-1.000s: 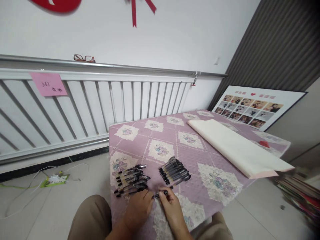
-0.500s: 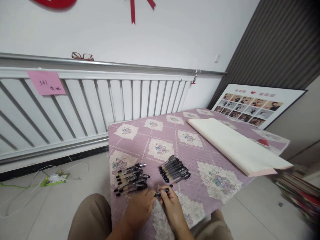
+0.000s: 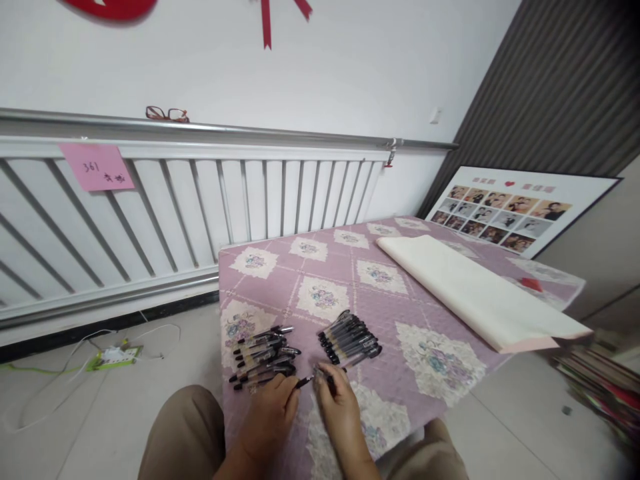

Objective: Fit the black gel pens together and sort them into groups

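My left hand (image 3: 273, 413) is closed, pinching a short black pen piece (image 3: 303, 382) that points to the right. Just beside it, my right hand (image 3: 340, 403) is closed on a black pen (image 3: 324, 372) at the near edge of the table. Both hands hover over the purple quilted cloth (image 3: 300, 293). Two heaps of black pens lie right in front of them: a loose left pile (image 3: 263, 353) and a tidier right pile (image 3: 350, 337). My knees in tan trousers sit below the hands.
A long folded sheet of cream paper (image 3: 475, 293) lies across the right of the table, with a small red thing (image 3: 531, 285) beyond it. A framed photo collage (image 3: 500, 210) leans at the back right. A white radiator (image 3: 200, 200) with a pink note (image 3: 96, 167) stands behind; a power strip (image 3: 113, 358) lies on the floor.
My hands were joined on one pen; now they have drawn a little apart, the left one holding a short black piece and the right one the rest.
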A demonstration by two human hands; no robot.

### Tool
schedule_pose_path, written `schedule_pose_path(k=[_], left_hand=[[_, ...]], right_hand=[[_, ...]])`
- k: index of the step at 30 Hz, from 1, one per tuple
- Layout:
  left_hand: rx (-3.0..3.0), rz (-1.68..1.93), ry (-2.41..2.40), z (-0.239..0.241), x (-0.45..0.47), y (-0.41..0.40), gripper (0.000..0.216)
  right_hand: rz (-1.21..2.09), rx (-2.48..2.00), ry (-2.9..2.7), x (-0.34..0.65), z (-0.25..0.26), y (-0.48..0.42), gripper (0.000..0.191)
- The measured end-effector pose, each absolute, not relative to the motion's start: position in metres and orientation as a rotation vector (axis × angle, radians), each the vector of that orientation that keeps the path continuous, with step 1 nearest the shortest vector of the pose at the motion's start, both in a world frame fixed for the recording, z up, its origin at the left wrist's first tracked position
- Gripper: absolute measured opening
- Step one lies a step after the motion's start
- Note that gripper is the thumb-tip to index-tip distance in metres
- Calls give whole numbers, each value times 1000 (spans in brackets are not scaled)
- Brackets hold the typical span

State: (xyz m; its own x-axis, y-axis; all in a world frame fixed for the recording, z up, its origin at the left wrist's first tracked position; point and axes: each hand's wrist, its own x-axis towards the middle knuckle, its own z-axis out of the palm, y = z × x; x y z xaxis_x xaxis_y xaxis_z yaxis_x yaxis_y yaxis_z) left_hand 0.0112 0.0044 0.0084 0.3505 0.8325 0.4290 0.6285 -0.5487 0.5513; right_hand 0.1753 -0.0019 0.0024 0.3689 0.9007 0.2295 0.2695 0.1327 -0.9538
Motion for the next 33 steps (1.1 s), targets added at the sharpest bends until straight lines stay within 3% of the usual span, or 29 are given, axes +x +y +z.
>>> schedule_pose_path(k=[9, 19, 33], left_hand=[[2459, 1055, 1350, 9, 13, 3, 22], [2586, 935, 1342, 8, 17, 3, 19], [2672, 844, 1384, -1, 18, 5, 17]], right_hand=[[642, -1421, -1233, 174, 9, -10, 23], [623, -1457, -1359, 169, 15, -12, 42], [661, -1449, -1407, 173, 11, -8, 40]])
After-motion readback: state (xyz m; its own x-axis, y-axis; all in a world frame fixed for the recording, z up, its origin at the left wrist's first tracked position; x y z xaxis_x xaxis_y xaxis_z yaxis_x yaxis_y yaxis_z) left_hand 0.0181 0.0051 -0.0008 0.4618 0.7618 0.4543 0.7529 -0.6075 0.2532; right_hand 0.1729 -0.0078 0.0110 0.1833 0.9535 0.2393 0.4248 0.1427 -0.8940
